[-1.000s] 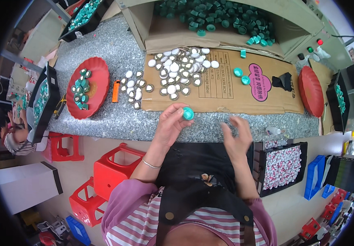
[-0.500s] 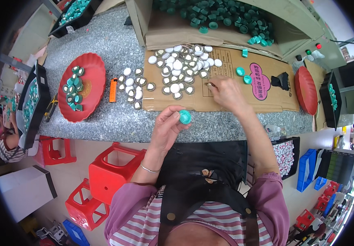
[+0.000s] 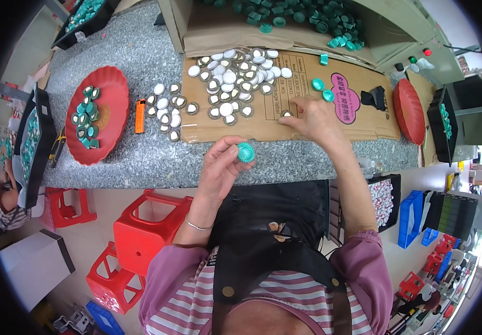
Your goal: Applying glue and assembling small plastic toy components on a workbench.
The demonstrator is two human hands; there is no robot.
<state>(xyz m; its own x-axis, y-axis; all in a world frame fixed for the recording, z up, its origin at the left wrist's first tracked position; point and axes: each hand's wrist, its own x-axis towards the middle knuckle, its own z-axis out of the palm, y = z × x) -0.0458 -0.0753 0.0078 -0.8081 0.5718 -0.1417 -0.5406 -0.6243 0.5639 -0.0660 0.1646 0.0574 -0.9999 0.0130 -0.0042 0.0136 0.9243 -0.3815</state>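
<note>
In my left hand (image 3: 221, 164), closed between thumb and fingers, is a green crimped bottle cap (image 3: 246, 152) with its hollow side showing. My right hand (image 3: 316, 118) is over the cardboard sheet (image 3: 308, 131), thumb and index finger apart. By its thumb tip lies a single small round disc (image 3: 286, 114), dark-rimmed with a pale centre. To the left, a pile of white and dark-rimmed discs (image 3: 229, 78) spreads over the cardboard, and more discs (image 3: 165, 106) sit on the speckled stone tabletop (image 3: 157, 162). Two green caps (image 3: 327, 96) rest to the right of the pile.
A red scalloped plate (image 3: 112, 128) holds several green caps with discs in them; beside it is an orange lighter (image 3: 139, 116). Many green caps (image 3: 336, 25) fill the shelf box behind. Another red plate (image 3: 408, 111) and a black tray (image 3: 443, 125) stand at right. Red stools (image 3: 146, 234) are below left.
My right thumb and index finger have parted, and the disc that was at their tips now lies by the thumb. The left hand still holds the cap. The whole view has shifted slightly.
</note>
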